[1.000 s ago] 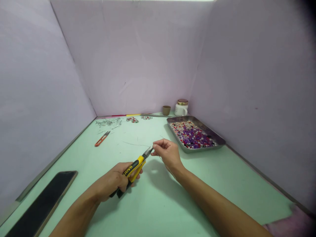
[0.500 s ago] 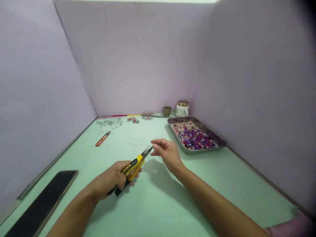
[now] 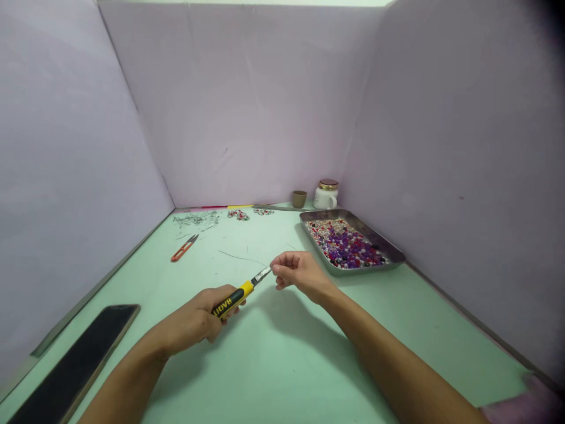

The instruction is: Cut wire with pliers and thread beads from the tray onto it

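Note:
My left hand [image 3: 205, 315] is wrapped round a pair of yellow-and-black pliers [image 3: 233, 299], whose jaws point up and to the right. Thumb and fingers of my right hand [image 3: 300, 274] are pinched together right at the tips of the jaws. A thin wire [image 3: 241, 257] runs leftward from there, just above the green tabletop [image 3: 265, 365]. The end of the wire between my right fingertips is too small to make out. The second handle of the pliers is mostly hidden by my left hand.
On the right stands a metal tray [image 3: 353, 272] of mixed beads. Orange thread snips [image 3: 183, 248] and a pile of wire bits [image 3: 196, 219] lie left. Beaded pieces [image 3: 238, 215], a small cup [image 3: 299, 199] and a lidded mug [image 3: 325, 195] are behind. A phone [image 3: 75, 365] lies front left.
The pliers have turned in my left hand, so their handles appear stacked instead of spread. My right hand has rolled slightly and shifted a little right, still pinching at the jaw tips.

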`<state>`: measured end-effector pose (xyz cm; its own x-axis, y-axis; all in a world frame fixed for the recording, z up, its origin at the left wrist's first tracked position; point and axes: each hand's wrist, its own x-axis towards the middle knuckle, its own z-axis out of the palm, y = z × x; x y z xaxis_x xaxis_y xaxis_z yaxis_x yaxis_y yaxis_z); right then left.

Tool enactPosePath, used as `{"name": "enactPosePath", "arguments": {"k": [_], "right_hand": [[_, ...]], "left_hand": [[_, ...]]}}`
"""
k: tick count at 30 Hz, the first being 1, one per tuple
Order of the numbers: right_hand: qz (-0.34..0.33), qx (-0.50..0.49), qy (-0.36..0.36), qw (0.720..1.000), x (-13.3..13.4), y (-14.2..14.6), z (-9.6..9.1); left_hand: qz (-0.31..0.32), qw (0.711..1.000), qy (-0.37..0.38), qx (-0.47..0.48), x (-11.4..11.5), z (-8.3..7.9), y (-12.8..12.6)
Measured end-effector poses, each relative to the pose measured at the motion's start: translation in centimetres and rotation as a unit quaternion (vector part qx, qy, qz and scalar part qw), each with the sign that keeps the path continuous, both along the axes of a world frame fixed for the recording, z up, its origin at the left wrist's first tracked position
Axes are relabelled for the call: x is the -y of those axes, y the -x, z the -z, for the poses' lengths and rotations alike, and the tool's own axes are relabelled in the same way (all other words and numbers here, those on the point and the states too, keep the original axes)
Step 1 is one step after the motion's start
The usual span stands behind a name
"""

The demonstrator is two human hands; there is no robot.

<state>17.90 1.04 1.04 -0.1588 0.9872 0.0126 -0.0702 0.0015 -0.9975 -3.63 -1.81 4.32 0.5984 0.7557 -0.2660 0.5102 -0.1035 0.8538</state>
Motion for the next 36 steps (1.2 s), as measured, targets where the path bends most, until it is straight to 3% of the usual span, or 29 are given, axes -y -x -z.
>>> {"name": "enactPosePath", "arguments": {"k": [6,12,17,26,28,31,34,36], "right_hand": [[-0.028,-0.001,-0.016,0.999,0.2,-0.1,-0.1],[-0.018,-0.022,0.033,0.999,0.3,0.0,-0.3],[-0.012,-0.036,0.034,0.999,0.2,0.1,-0.1],[0.071,-0.062,0.025,0.995,0.2,1.2,0.5],[0.105,-0.068,0.016,0.992,0.0,0.8,0.4],[0.179,-0.088,0.011,0.98,-0.7,-0.2,0.5],[0.237,-0.089,-0.003,0.967,-1.4,-0.9,0.8],[0.261,-0.072,-0.02,0.962,-1.5,-1.0,1.2]], "left_hand": [[0.026,0.998,-0.043,-0.029,-0.3,-0.2,0.2],[0.031,0.996,-0.068,-0.039,-0.3,-0.1,0.3],[0.025,0.994,-0.093,-0.056,0.0,-0.4,-0.1],[0.007,0.987,-0.149,-0.061,0.4,-0.2,-1.0],[-0.008,0.991,-0.125,-0.038,0.1,0.0,-0.8],[-0.072,0.996,-0.031,0.039,-0.5,0.4,-0.3],[-0.117,0.976,0.071,0.167,-0.4,0.4,0.0],[-0.089,0.956,0.147,0.238,0.0,0.3,-0.1]]}}
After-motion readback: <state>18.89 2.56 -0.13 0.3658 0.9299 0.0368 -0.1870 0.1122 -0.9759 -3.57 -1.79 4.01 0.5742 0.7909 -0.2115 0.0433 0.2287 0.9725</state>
